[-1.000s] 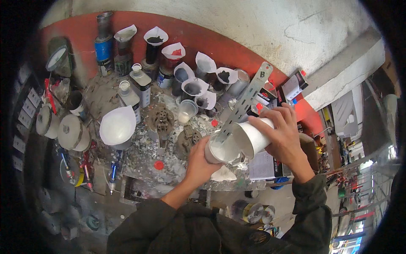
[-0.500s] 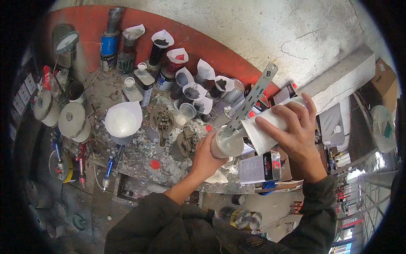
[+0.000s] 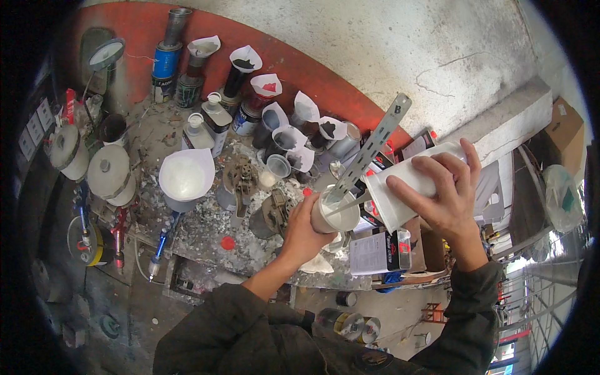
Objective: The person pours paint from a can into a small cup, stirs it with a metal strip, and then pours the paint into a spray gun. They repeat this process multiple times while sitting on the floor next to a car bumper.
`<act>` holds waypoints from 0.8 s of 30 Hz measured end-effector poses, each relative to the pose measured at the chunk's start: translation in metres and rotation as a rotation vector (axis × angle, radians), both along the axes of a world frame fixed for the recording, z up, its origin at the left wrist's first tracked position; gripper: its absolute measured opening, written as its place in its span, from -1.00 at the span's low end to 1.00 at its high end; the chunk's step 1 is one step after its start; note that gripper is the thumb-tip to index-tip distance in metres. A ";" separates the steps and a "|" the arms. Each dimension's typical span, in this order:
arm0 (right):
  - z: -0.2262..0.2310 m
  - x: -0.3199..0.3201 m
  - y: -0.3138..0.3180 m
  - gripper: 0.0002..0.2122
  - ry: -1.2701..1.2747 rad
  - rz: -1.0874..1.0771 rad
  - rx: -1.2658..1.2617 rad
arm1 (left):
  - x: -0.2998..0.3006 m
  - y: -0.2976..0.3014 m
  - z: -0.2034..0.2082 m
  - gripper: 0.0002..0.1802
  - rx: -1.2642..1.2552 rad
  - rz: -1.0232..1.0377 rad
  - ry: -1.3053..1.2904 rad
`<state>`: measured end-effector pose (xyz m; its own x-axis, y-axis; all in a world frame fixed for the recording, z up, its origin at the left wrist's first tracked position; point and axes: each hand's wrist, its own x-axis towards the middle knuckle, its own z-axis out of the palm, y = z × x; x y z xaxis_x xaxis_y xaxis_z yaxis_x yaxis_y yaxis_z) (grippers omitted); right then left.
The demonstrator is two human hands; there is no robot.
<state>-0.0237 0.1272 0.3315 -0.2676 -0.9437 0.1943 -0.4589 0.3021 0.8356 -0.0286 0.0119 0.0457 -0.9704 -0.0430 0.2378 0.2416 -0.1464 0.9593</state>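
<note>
1. The left hand grasps a small, round, off-white cup, its fingers and palm curled about the cup's left and near sides. The cup is held above the front part of a paint-spattered worktable, its open mouth facing up and whitish liquid showing inside.
2. The right hand grips a larger, white, tapering container, fingers spread across its outer wall. The container is tipped well over, its wide mouth turned toward the cup, and a pale stream of liquid runs from its rim into the cup.
3. A long, flat, grey metal strip with slots leans at a slant, its lower end inside the cup and its upper end rising away from the person. Neither hand visibly clasps it.
4. Just left of the left hand stands a grey can with a clamp-like metal lid; farther left is a white paper funnel holding white liquid, set on a grey vessel.
5. A red round cap lies near the table's front edge.
6. Below the tipped container sits a rectangular tin with a pale label and black-and-red side.
7. A blue-handled spray gun hangs by the front edge.
</note>
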 end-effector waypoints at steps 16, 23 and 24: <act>-0.044 -0.014 0.024 -0.19 -0.898 -0.489 -0.329 | 0.019 -0.012 -0.014 0.02 -0.047 0.054 -0.038; -0.098 -0.025 0.054 -0.24 -1.579 -0.639 -0.751 | 0.034 -0.026 -0.034 -0.02 -0.063 0.083 -0.106; -0.106 -0.026 0.057 -0.22 -1.667 -0.655 -0.799 | 0.034 -0.027 -0.036 -0.02 -0.046 0.075 -0.104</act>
<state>-0.0501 0.1846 0.2260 -0.8186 -0.4780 -0.3184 -0.1928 0.7509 -0.6317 0.0056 -0.0153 0.0094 -0.9843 -0.1077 0.1395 0.1491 -0.0867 0.9850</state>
